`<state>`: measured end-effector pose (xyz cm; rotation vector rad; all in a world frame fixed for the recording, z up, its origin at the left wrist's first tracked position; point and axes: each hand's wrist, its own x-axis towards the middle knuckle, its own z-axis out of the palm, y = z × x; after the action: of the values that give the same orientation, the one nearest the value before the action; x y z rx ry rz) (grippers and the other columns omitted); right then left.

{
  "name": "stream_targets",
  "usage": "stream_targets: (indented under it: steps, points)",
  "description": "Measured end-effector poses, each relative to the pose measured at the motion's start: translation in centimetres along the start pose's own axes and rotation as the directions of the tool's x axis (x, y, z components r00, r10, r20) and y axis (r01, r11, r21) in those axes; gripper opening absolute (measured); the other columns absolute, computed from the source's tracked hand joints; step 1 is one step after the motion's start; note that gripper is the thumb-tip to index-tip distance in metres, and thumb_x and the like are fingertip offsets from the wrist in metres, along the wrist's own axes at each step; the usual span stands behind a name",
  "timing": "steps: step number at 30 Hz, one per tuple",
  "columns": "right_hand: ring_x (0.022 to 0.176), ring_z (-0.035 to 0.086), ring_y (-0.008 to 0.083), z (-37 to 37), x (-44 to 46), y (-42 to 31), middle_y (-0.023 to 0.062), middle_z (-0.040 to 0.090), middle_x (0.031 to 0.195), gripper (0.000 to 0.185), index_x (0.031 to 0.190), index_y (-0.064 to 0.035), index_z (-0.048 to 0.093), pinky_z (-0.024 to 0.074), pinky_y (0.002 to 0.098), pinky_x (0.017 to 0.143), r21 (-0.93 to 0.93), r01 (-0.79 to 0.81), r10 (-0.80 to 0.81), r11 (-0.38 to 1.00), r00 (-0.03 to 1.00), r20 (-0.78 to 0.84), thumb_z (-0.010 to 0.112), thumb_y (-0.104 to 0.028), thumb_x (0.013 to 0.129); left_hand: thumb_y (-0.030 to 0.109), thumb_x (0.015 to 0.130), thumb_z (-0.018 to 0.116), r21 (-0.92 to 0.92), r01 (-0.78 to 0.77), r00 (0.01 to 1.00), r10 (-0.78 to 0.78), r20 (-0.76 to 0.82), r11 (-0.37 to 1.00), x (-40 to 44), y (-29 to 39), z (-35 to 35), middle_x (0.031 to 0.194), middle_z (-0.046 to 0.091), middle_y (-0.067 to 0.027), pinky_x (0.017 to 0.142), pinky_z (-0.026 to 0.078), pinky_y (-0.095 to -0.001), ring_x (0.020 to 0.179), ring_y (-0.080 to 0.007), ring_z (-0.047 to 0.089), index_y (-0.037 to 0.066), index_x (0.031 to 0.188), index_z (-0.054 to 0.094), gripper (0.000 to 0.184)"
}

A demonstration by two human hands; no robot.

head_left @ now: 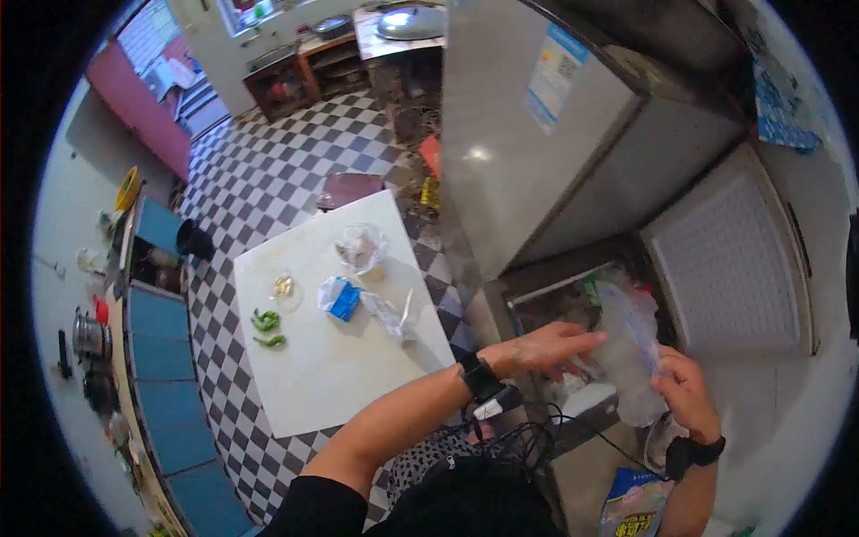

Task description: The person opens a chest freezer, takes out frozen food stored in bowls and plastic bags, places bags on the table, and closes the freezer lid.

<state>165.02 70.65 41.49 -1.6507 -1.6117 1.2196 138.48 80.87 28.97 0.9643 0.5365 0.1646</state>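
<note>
My right hand [687, 391] pinches the edge of a clear plastic bag [628, 358], which hangs over the open lower compartment [582, 403] of a fridge. Whitish, cloudy contents show through the plastic, but I cannot make out what they are. My left hand [553, 347] reaches across from the left with its fingers stretched out, their tips close to the bag. Whether they touch it is unclear. Other bagged items, one with some green on it, lie in the compartment, partly hidden by the bag and my hands.
The fridge door [729, 251] stands swung out to the right. A white table [331, 385] on the left bears green peppers [266, 320], a blue-and-white packet [340, 300] and plastic bags [361, 246]. Below my right wrist is a blue-and-yellow package [632, 503]. Black cables [546, 430] hang near my left wrist.
</note>
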Motion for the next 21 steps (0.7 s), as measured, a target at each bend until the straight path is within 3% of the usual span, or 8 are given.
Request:
stream_targets:
  steps: [1,5,7,10,15,17,19,21]
  points:
    - [0.117,0.063,0.0303,1.1,0.3,-2.6,0.017,0.068,0.123,0.012,0.09,0.0049,0.065,0.0472,0.0403,0.103,-0.177,0.148,-0.131,0.973,0.986,0.104,0.065,-0.007,0.086,0.066,0.097,0.061,-0.004,-0.004,1.0,0.004,-0.021,1.0,-2.1,1.2,0.4,0.131,0.062,-0.0109,0.095,0.054,-0.0422,0.115,-0.025,0.064,0.004,0.141,0.055,0.077]
    - [0.121,0.06,0.0424,7.1,2.6,-10.6,0.0231,0.065,0.129,0.017,0.092,0.004,0.066,0.0463,0.0475,0.106,-0.288,0.506,-0.361,0.813,0.826,0.432,0.07,-0.011,0.086,0.071,0.096,0.054,-0.036,-0.1,0.988,0.095,-0.125,0.994,-10.5,3.3,2.4,0.11,0.07,-0.0134,0.079,0.056,-0.0369,0.096,-0.0245,0.068,-0.004,0.115,0.068,0.079]
    - [0.123,0.059,0.0444,10.6,3.6,-13.2,0.0233,0.063,0.135,0.022,0.099,0.0031,0.066,0.0458,0.0504,0.107,-0.272,0.695,-0.489,0.665,0.681,0.545,0.072,-0.015,0.088,0.058,0.102,0.052,0.16,-0.1,0.861,0.166,-0.481,0.982,-14.2,2.3,2.0,0.093,0.072,-0.0103,0.081,0.055,-0.0347,0.089,-0.0217,0.068,-0.005,0.1,0.072,0.066]
    - [0.125,0.058,0.0426,14.5,5.4,-14.0,0.0226,0.061,0.139,0.023,0.106,0.0012,0.066,0.0454,0.0492,0.108,-0.123,0.736,-0.584,0.665,0.616,0.528,0.071,-0.015,0.09,0.035,0.104,0.049,0.399,-0.098,0.691,0.351,-0.632,0.912,-21.5,-0.5,-1.0,0.085,0.073,-0.0085,0.081,0.054,-0.0347,0.084,-0.0196,0.068,-0.006,0.096,0.074,0.049]
    - [0.124,0.063,0.0362,13.5,7.4,-11.3,0.0186,0.065,0.138,0.023,0.114,-0.0028,0.069,0.0481,0.0423,0.106,-0.144,0.567,-0.493,0.811,0.795,0.354,0.068,-0.013,0.093,0.023,0.102,0.052,0.348,0.225,0.531,0.185,-0.827,0.91,-34.3,-6.3,-8.3,0.089,0.074,-0.0108,0.083,0.055,-0.0358,0.086,-0.0209,0.07,-0.006,0.098,0.074,0.037]
    - [0.113,0.069,0.029,12.6,8.6,-6.8,0.0161,0.071,0.128,0.02,0.109,-0.0014,0.07,0.0526,0.0395,0.097,-0.156,0.406,-0.383,0.9,0.91,0.159,0.068,-0.014,0.094,0.025,0.103,0.052,0.138,0.328,0.411,-0.01,-0.911,0.934,-37.2,-9.9,-11.6,0.102,0.075,-0.0106,0.089,0.056,-0.0362,0.098,-0.02,0.07,-0.006,0.104,0.072,0.037]
    - [0.105,0.069,0.0198,11.1,8.9,-1.5,0.011,0.075,0.118,0.02,0.11,-0.0017,0.072,0.0533,0.0353,0.091,-0.106,0.16,-0.15,0.981,0.985,0.09,0.069,-0.015,0.094,0.026,0.101,0.054,0.064,0.524,0.316,-0.125,-0.94,0.849,-39.0,-14.5,-16.3,0.099,0.074,-0.0149,0.08,0.057,-0.037,0.092,-0.0208,0.071,-0.006,0.103,0.072,0.037]
    - [0.106,0.067,0.0163,9.2,8.6,4.7,0.0081,0.074,0.117,0.018,0.11,-0.0016,0.071,0.0522,0.033,0.092,-0.11,0.009,-0.001,0.994,0.997,0.074,0.068,-0.013,0.096,0.027,0.095,0.056,0.179,0.498,0.323,0.01,-0.946,0.848,-40.8,-21.8,-21.7,0.073,0.066,-0.0097,0.063,0.049,-0.037,0.068,-0.0203,0.062,-0.007,0.088,0.07,0.037]
